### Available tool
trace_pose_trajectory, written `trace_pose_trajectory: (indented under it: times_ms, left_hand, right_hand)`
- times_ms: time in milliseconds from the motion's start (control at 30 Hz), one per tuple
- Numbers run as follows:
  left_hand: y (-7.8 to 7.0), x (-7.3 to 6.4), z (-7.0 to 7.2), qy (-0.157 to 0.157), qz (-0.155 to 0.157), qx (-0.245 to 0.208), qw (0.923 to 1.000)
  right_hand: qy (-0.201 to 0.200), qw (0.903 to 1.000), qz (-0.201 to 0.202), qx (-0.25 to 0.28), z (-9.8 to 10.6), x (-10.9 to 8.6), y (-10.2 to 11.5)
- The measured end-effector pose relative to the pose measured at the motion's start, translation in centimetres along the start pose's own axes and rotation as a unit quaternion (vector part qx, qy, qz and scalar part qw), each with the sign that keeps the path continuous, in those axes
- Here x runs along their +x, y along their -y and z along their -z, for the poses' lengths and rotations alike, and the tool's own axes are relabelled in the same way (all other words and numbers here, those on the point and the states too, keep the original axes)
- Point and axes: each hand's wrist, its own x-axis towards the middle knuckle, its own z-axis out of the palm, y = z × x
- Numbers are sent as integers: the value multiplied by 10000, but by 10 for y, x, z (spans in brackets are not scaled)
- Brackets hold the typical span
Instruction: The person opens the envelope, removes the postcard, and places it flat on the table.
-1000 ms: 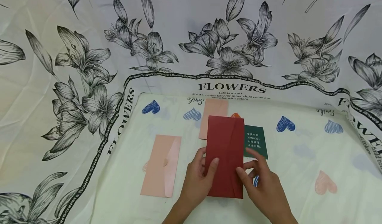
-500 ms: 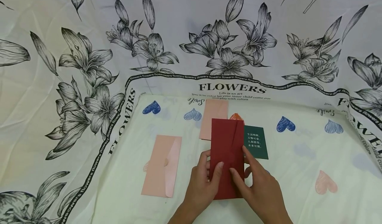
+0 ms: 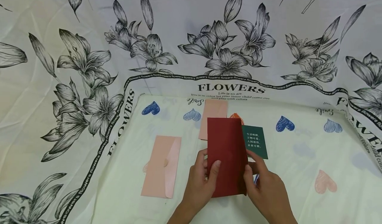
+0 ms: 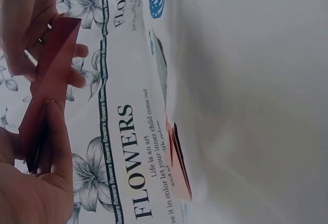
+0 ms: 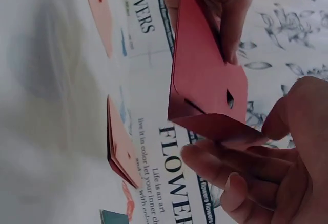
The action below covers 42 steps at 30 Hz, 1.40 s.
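Note:
Both hands hold a dark red envelope (image 3: pixel 225 151) upright over the bed-like patterned cloth in the head view. My left hand (image 3: pixel 198 181) grips its left side, thumb flat across the front and fingers behind. At the opposite edge my right hand (image 3: pixel 265 184) pinches the flap, thumb in front. The right wrist view shows this flap (image 5: pixel 220 126) bent away from the body of the envelope, with the right thumb at its tip and the other fingers beneath it. A small dark notch shows in the envelope's face there. In the left wrist view the envelope (image 4: pixel 54 65) appears nearly edge-on.
A pink envelope (image 3: pixel 161 166) lies to the left on the pale cloth (image 3: pixel 119 190) printed with hearts. Beyond the red envelope are a small pink stack (image 3: pixel 213 114) and a dark green card (image 3: pixel 255 141) with white writing, both partly covered in the head view.
The right thumb has gone from the envelope's front to its right edge, and the flap there now swings outward. The left hand keeps its grip, while the envelope has turned slightly.

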Motion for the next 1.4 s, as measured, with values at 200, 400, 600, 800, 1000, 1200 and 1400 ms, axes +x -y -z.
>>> trace_pose_trajectory:
  times_ms: [200, 400, 600, 800, 1000, 1200, 1400]
  left_hand:
    - [-1, 2, 5, -160, 66, -36, 9998]
    - [0, 2, 7, -169, 27, -276, 9995]
    - [-1, 2, 9, -88, 258, -650, 9975]
    - [-1, 1, 10, -18, 360, -833, 9959]
    - [1, 0, 8, 6, 220, -677, 9975]
    - [4, -2, 4, 111, -373, -203, 9990]
    - [7, -1, 4, 149, -547, -61, 9984]
  right_hand:
    - [-497, 9978, 82, 420, 4, 2, -7]
    - [-618, 9959, 80, 661, 5, 4, -9]
    - [-557, 9954, 239, 741, 3, 7, -13]
    - [-616, 9971, 123, 440, -3, 9, -17]
    - [-728, 9962, 112, 457, -4, 11, -10]
    - [-613, 9936, 122, 944, -5, 15, -1]
    - [-478, 9857, 10, 1615, -6, 15, 2]
